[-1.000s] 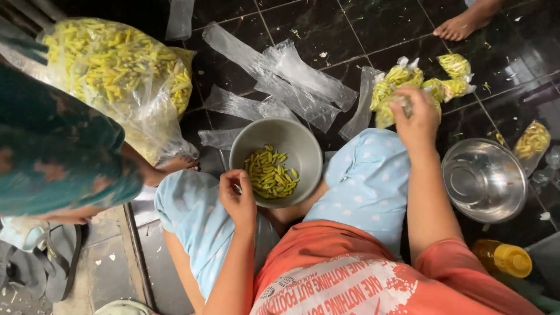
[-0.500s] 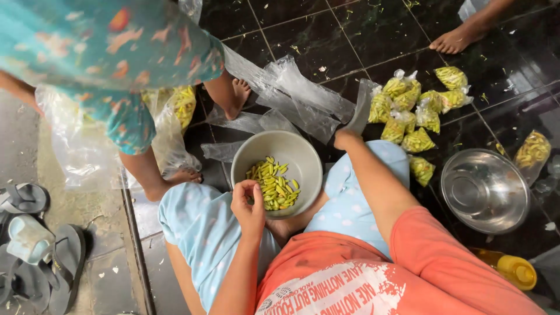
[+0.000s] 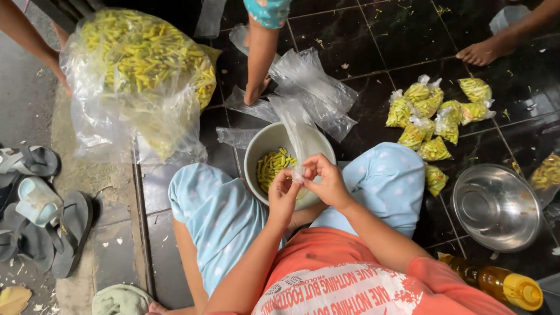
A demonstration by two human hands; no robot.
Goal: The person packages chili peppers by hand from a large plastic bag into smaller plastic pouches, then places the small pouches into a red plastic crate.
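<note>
My left hand and my right hand meet over the grey bowl and pinch the mouth of a clear empty plastic bag between them. The bag hangs across the bowl. Inside the bowl lie several small yellow-green chillies. The bowl sits on the dark tiled floor between my knees, which are in light blue dotted trousers. A loose heap of empty clear bags lies just beyond the bowl.
A big clear sack of chillies stands at the upper left. Several small filled bags lie at the right, near an empty steel bowl and a yellow bottle. Another person's foot stands behind the bowl; sandals lie left.
My right hand has come back from the filled bags with an empty bag. Both hands now hold it over the bowl. The other person has stepped away to the far side.
</note>
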